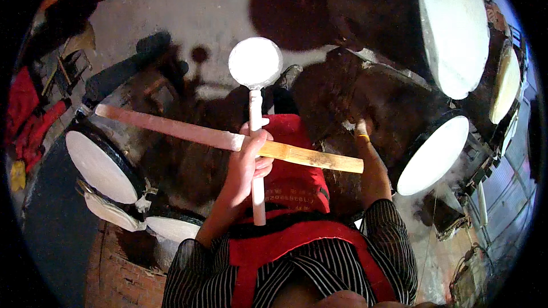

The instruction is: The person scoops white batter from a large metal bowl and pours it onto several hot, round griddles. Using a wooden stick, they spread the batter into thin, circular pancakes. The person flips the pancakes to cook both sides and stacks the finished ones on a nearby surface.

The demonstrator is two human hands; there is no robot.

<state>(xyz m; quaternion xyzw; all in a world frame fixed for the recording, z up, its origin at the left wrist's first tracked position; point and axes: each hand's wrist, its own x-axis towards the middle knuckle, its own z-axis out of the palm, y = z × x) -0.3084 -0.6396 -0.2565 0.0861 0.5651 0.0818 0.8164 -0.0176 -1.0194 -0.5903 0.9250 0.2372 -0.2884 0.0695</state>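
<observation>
My left hand grips two crossed sticks in front of my body. One is a pale rod running towards and away from me, with a glaring white round head at its far end; overexposure hides whether the head is a bowl or a disc. Across it lies a long bamboo-like stick, its left part lit pinkish white. To the right, my right hand reaches down against a dark brown surface, a yellow band at its wrist. Shadow hides its fingers, and I cannot tell whether they hold anything.
Several dark vessels with round white tops stand around me, including a large one at far right, a smaller one nearer, and another at left. Red cloth lies far left. A brick surface is at lower left.
</observation>
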